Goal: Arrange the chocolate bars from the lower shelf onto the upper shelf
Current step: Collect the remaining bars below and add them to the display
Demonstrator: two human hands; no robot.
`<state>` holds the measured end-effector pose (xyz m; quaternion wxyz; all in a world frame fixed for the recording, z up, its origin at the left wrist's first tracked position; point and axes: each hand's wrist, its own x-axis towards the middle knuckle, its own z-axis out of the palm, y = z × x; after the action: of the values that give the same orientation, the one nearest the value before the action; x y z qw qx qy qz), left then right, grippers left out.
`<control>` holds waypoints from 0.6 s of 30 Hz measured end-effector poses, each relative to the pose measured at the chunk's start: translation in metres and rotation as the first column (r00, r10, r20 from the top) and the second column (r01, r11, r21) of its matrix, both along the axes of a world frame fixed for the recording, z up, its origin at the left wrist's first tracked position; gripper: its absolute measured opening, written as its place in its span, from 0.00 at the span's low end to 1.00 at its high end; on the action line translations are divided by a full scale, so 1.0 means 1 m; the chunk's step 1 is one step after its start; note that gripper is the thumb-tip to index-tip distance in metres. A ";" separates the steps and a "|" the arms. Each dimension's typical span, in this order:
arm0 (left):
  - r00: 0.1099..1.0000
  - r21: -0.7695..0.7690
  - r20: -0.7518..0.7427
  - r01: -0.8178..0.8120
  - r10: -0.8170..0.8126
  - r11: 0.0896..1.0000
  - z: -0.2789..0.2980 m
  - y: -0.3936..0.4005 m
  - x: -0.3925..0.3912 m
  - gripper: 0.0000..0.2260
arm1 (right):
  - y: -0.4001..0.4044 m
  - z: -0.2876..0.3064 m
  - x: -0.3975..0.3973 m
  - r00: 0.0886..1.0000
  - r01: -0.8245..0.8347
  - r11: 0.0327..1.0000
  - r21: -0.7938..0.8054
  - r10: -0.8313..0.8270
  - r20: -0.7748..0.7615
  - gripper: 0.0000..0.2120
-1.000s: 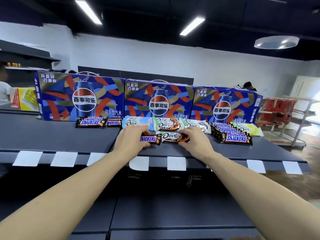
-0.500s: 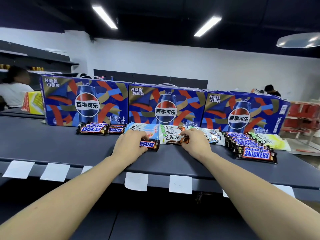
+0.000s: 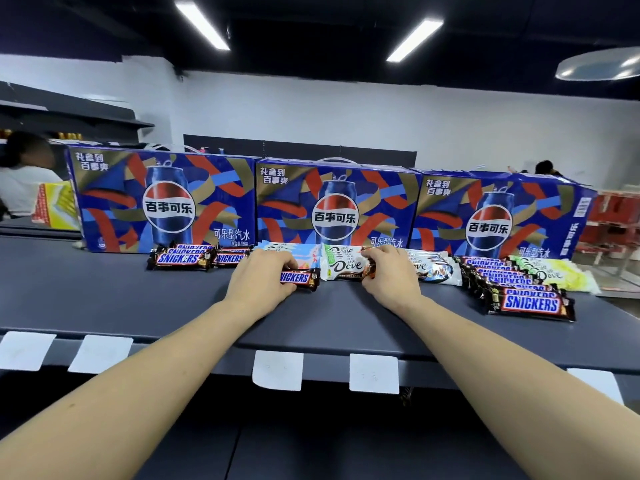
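Head view of the upper shelf (image 3: 104,299), both forearms reaching over its front edge. The left hand (image 3: 258,284) has its fingers (image 3: 277,263) curled over one end of a Snickers bar (image 3: 299,278), which lies flat on the shelf near the middle, its free end pointing right. The right hand (image 3: 389,275) pinches a brown-wrapped Dove bar (image 3: 369,268) and sets it on or against the white Dove bar (image 3: 341,266) in the back row; whether it has been released cannot be told.

Along the back edge stand three Pepsi gift cartons (image 3: 334,207). In front of them, from left to right: a small stack of Snickers bars (image 3: 180,258), a pale-blue Dove bar (image 3: 304,254), further white Dove bars (image 3: 433,268), a shingled row of Snickers bars (image 3: 519,292) toward the right edge, and a yellow-green Dove bar (image 3: 554,275) behind it. Blank white price tags (image 3: 277,374) hang from the front lip. The lower shelf (image 3: 311,445) is dark; only one small wrapped item (image 3: 406,396) shows beneath the lip.

Handling, as judged: each bar is light and fairly stiff, but its glossy film wrapper is slippery and slides readily over neighbouring bars, so stacks shift easily. The thin Dove bars may snap if bent. Grip is best taken across the width near the middle or firmly at one end, thumb opposing the fingers, avoiding the crimped end seals.
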<state>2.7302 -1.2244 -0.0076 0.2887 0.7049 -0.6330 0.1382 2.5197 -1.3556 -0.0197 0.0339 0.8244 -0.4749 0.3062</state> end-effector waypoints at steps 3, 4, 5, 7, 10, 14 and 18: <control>0.999 -0.006 0.013 0.040 -0.040 0.999 -0.001 -0.005 0.008 0.14 | 0.009 0.001 0.013 1.000 -0.004 1.000 -0.012 0.004 -0.007 0.23; 0.999 -0.004 0.011 0.051 -0.051 0.999 -0.001 -0.006 0.012 0.13 | 0.012 0.003 0.019 1.000 -0.005 1.000 -0.013 0.005 -0.018 0.22; 0.998 -0.001 0.011 0.058 -0.058 0.998 -0.002 -0.006 0.017 0.13 | 0.015 0.005 0.027 1.000 -0.008 1.000 -0.016 0.008 -0.029 0.22; 0.998 0.005 0.013 0.061 -0.061 0.998 -0.002 -0.004 0.030 0.13 | 0.020 0.009 0.046 1.000 -0.026 0.999 -0.034 0.025 -0.019 0.20; 0.998 0.007 0.012 0.056 -0.056 0.998 -0.004 0.003 0.054 0.14 | 0.029 0.012 0.077 0.996 -0.082 0.995 -0.057 0.085 0.042 0.17; 0.998 0.030 -0.025 0.064 -0.063 0.998 -0.005 0.014 0.092 0.14 | 0.040 0.014 0.119 0.989 -0.140 0.989 -0.055 0.142 0.043 0.17; 0.999 0.042 0.014 0.034 -0.035 0.999 -0.003 0.016 0.123 0.16 | 0.050 0.016 0.154 0.988 -0.145 0.987 -0.074 0.149 0.047 0.15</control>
<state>2.8533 -1.2083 -0.0104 0.2716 0.6986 -0.6500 0.1254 2.6738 -1.3052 -0.0035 0.0275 0.8471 -0.4025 0.3459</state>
